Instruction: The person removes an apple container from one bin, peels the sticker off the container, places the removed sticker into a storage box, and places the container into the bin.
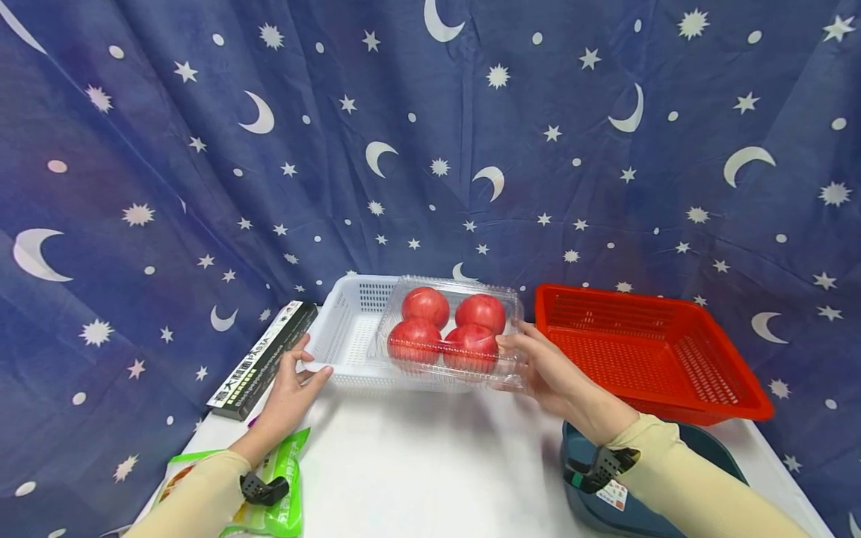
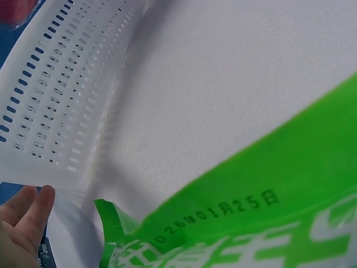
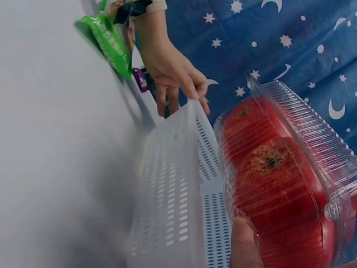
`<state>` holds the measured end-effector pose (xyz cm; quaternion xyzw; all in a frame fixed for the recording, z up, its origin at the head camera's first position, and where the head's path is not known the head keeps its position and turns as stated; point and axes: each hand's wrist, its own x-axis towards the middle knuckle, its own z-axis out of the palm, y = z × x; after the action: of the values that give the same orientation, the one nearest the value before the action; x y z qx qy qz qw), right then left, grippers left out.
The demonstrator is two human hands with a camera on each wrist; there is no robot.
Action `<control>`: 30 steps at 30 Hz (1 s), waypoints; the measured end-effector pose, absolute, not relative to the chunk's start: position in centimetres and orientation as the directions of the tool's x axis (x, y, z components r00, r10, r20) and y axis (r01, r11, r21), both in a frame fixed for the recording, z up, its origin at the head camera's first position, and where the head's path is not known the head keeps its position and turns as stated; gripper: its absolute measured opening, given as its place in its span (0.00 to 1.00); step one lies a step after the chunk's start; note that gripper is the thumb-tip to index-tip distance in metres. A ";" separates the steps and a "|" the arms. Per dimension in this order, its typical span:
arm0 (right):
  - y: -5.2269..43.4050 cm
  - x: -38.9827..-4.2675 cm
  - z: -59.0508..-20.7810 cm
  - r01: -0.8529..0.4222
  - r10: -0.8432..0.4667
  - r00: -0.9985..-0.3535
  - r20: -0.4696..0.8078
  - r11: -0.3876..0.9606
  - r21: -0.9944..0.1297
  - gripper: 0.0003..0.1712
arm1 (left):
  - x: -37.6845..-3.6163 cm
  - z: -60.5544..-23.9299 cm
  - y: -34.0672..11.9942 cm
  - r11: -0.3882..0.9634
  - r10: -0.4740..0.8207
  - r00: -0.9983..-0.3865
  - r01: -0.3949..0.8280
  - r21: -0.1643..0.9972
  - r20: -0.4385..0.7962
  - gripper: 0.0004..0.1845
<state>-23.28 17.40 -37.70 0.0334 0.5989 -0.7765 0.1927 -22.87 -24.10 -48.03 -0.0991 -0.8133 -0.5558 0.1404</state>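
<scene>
A clear plastic clamshell box of tomatoes (image 1: 471,347) is tilted above the right part of a white perforated basket (image 1: 353,329). My right hand (image 1: 548,370) grips the box by its right end, its thumb showing low in the right wrist view. Several red tomatoes (image 3: 276,176) show through the ribbed plastic. At the basket's near left corner, my left hand (image 1: 292,392) holds the rim (image 2: 33,180) between thumb and fingers. Part of that grip is hidden in the left wrist view.
A red perforated basket (image 1: 733,366) stands at the right. Below it, a dark blue-green bin (image 1: 585,501) is partly under my right forearm. A black-and-white pasta box (image 1: 262,362) and a green food packet (image 1: 289,478) lie at the left. A starry curtain (image 1: 430,149) hangs behind.
</scene>
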 end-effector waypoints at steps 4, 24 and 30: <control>16.9 -24.1 -37.9 0.349 -0.244 -0.924 -0.295 -0.222 -0.910 0.52 | -22.6 -47.8 -23.9 0.352 0.002 -0.943 0.313 0.882 0.333 0.20; 13.9 -28.0 -38.4 0.369 -0.243 -0.919 -0.310 -0.256 -0.894 0.51 | -24.0 -50.1 -24.8 0.379 -0.012 -0.943 0.302 0.875 0.331 0.21; 13.0 -29.0 -38.9 0.372 -0.247 -0.918 -0.312 -0.257 -0.892 0.52 | -23.8 -50.0 -24.6 0.396 -0.010 -0.942 0.303 0.867 0.334 0.20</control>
<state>-28.97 12.99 -38.90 0.0543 0.5773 -0.7908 0.1956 -23.81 -24.65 -49.99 -0.0892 -0.8229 -0.5422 0.1445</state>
